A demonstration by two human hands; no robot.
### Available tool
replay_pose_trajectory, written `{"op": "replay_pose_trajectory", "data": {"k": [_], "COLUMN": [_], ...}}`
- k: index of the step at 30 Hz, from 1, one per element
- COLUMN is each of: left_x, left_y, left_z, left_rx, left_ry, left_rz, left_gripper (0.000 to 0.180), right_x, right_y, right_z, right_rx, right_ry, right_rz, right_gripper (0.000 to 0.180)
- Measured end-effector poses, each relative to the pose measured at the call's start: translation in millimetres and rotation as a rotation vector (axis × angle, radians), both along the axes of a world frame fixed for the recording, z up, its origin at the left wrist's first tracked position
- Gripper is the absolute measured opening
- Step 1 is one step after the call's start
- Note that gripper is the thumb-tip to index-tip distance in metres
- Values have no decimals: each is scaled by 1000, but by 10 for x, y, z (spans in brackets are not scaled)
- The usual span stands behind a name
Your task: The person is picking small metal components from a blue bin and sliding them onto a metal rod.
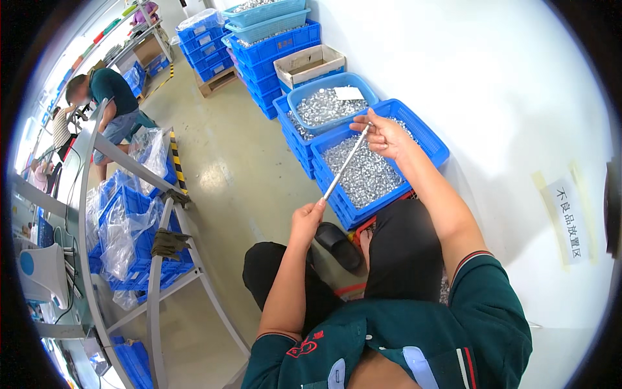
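Note:
A thin silvery metal rod [346, 165] slants between my two hands above a blue plastic crate [429, 144]. My left hand [307, 222] is closed round its lower end, just off the crate's near left corner. At the upper end, the fingers and thumb of my right hand [387, 137] pinch the rod's tip. Whether a small part is also between those fingers is too small to tell. Many small shiny metal pieces [363, 178] fill the crate beneath. Behind it, a light-blue basket [295, 97] holds similar pieces with a white card [348, 93] lying on them.
Stacked blue crates [259, 65] and an open carton [311, 65] stand along the white wall [505, 78]. To my left is a metal-framed workbench [155, 285], with plastic-wrapped blue crates [133, 227] beside it. A person [110, 97] bends over the bench farther off.

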State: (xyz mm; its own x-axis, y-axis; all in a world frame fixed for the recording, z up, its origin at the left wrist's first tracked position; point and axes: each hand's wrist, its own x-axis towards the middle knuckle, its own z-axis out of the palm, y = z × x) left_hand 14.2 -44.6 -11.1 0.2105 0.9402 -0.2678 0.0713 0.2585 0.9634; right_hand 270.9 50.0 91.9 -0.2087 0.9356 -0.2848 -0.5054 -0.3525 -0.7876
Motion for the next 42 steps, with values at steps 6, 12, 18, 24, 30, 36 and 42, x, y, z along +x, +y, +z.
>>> {"op": "replay_pose_trajectory", "data": {"k": [6, 12, 18, 24, 30, 36, 42], "left_x": [14, 20, 19, 18, 24, 18, 24], "left_y": [-2, -4, -6, -13, -2, 4, -29], "left_z": [-13, -4, 3, 4, 7, -37, 1], "left_rx": [16, 13, 22, 1, 6, 23, 112], "left_ry": [-8, -24, -19, 31, 56, 83, 155], "left_rz": [-1, 4, -11, -10, -9, -7, 70], "left_gripper": [43, 42, 42, 41, 41, 41, 43], "right_x": [33, 130, 200, 106, 57, -43, -212], "right_y": [0, 24, 61, 48, 26, -21, -63], "right_z": [-11, -110, -183, -170, -102, -30, 66], "right_rx": [52, -4, -26, -91, -64, 136, 290], "right_ry": [98, 81, 79, 135, 54, -309, -411], "right_rz": [55, -92, -142, -170, -80, -10, -134], "right_gripper": [38, 34, 31, 35, 36, 34, 32]}}
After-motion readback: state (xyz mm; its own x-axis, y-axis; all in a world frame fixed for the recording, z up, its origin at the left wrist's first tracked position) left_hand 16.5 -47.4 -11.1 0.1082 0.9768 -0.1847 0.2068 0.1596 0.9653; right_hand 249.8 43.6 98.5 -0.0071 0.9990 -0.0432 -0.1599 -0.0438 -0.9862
